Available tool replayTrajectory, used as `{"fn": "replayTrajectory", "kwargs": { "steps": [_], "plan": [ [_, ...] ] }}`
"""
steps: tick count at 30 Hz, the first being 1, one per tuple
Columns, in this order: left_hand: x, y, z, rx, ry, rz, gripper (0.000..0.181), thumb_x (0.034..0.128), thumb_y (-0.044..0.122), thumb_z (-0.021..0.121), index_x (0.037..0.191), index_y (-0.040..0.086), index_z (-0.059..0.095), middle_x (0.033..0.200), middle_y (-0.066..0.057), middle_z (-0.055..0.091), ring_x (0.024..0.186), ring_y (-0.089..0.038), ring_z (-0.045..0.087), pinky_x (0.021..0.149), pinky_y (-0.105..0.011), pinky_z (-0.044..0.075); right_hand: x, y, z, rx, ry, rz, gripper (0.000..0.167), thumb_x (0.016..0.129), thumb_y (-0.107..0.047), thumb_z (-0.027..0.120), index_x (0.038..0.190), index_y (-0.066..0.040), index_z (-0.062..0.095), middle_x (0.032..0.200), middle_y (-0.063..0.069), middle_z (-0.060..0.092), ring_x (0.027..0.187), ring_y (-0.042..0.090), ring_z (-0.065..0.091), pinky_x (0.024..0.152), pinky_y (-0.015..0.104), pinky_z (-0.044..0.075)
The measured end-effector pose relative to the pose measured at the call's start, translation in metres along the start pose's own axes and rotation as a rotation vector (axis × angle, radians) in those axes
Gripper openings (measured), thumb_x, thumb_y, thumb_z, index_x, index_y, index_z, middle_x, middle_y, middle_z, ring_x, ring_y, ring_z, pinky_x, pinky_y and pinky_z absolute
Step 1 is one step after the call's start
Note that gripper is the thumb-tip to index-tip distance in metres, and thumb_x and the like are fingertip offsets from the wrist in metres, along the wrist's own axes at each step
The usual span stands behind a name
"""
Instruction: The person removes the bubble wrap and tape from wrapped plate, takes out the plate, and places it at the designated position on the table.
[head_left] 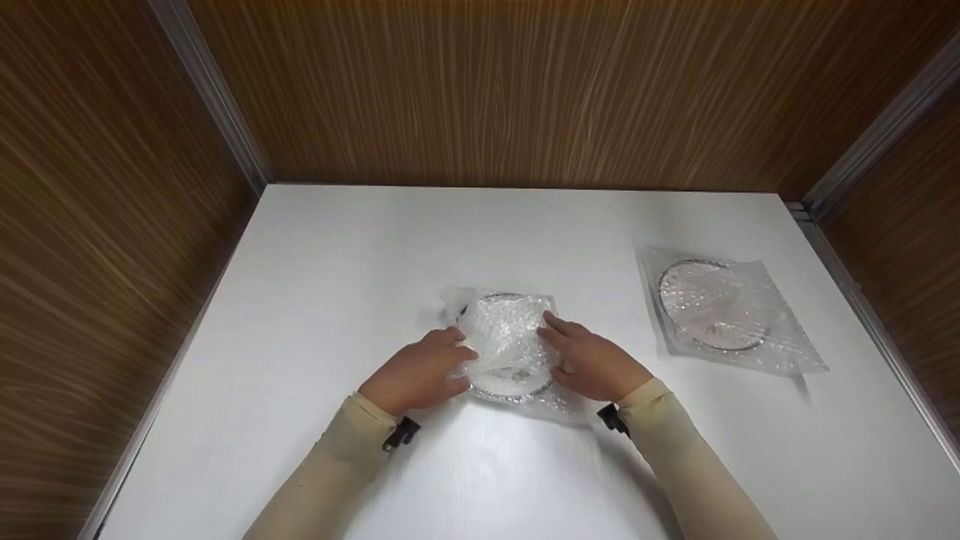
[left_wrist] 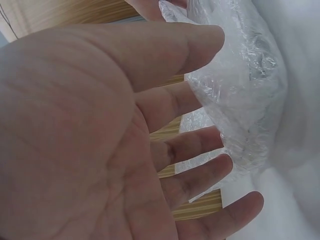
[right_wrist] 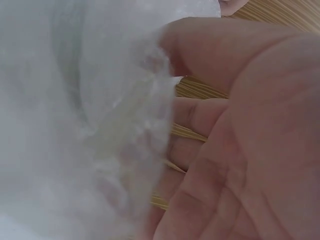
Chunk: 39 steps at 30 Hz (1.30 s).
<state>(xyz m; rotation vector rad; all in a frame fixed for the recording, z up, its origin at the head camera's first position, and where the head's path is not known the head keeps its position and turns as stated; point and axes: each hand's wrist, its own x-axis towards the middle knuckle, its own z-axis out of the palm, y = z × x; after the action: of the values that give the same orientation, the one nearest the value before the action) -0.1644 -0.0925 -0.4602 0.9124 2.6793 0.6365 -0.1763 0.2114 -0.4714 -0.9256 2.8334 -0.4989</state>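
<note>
A clear bubble-wrap bag (head_left: 506, 341) lies near the middle of the white table, with a round, dark-rimmed flat thing inside; its exact kind is blurred by the wrap. At its left edge is my left hand (head_left: 420, 373), fingers spread and fairly straight, their tips touching the plastic. In the left wrist view the thumb (left_wrist: 200, 45) lies in front of the wrap. On the opposite edge my right hand (head_left: 596, 364) holds the bag between thumb and fingers. The right wrist view has those fingertips hidden behind the bubble wrap (right_wrist: 120, 120).
A second bubble-wrap bag (head_left: 787, 337) with a similar round, dark-rimmed thing lies at the right of the white table (head_left: 337, 255). Wood-grain panels (head_left: 487, 90) with metal corner strips (head_left: 217, 90) stand at the back and both sides.
</note>
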Motion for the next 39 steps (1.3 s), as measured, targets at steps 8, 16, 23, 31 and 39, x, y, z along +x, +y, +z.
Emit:
{"fn": "replayTrajectory", "kwargs": {
  "steps": [8,16,23,31,39],
  "plan": [
    [-0.002,0.005,-0.003,0.027,0.003,-0.005,0.033,0.0950,0.026,0.071,0.122,0.007,0.073,0.123,-0.014,0.058,0.114,-0.033,0.059,0.090,-0.046,0.053,0.000,-0.006,-0.001,0.005,-0.037,-0.001,0.071,0.091,-0.014,0.075,0.153,0.002,0.044,0.160,0.023,0.040,0.142,0.045,0.044,0.110,0.058,0.045],
    [-0.001,0.012,-0.003,0.039,0.002,-0.106,0.053,0.1022,0.056,0.055,0.102,0.009,0.078,0.124,-0.015,0.062,0.114,-0.033,0.058,0.091,-0.051,0.052,0.001,-0.010,-0.002,0.023,-0.086,-0.022,0.081,0.087,-0.022,0.081,0.155,-0.002,0.043,0.155,0.020,0.047,0.141,0.042,0.045,0.113,0.056,0.042],
    [-0.001,0.012,-0.002,0.036,0.023,-0.131,0.035,0.0918,0.046,0.075,0.086,0.011,0.075,0.110,-0.011,0.063,0.104,-0.032,0.056,0.079,-0.048,0.053,0.000,-0.010,-0.005,0.088,-0.096,-0.086,0.075,0.086,-0.023,0.082,0.151,-0.004,0.049,0.145,0.015,0.056,0.132,0.034,0.054,0.109,0.049,0.047],
    [-0.003,0.008,0.002,0.083,0.056,-0.110,0.033,0.0762,0.037,0.090,0.076,0.014,0.067,0.092,-0.003,0.051,0.089,-0.025,0.047,0.064,-0.040,0.047,-0.001,-0.012,-0.007,0.146,-0.099,-0.159,0.066,0.087,-0.016,0.081,0.146,-0.003,0.055,0.130,0.010,0.062,0.113,0.026,0.063,0.100,0.045,0.052],
    [-0.006,0.014,-0.005,0.036,0.015,-0.121,0.045,0.0840,0.052,0.081,0.085,0.009,0.069,0.103,-0.010,0.060,0.096,-0.031,0.054,0.074,-0.045,0.050,0.000,-0.004,-0.012,0.043,0.050,-0.183,0.045,0.084,-0.013,0.083,0.126,-0.004,0.068,0.120,0.009,0.066,0.114,0.029,0.061,0.100,0.045,0.050]
  ]
}}
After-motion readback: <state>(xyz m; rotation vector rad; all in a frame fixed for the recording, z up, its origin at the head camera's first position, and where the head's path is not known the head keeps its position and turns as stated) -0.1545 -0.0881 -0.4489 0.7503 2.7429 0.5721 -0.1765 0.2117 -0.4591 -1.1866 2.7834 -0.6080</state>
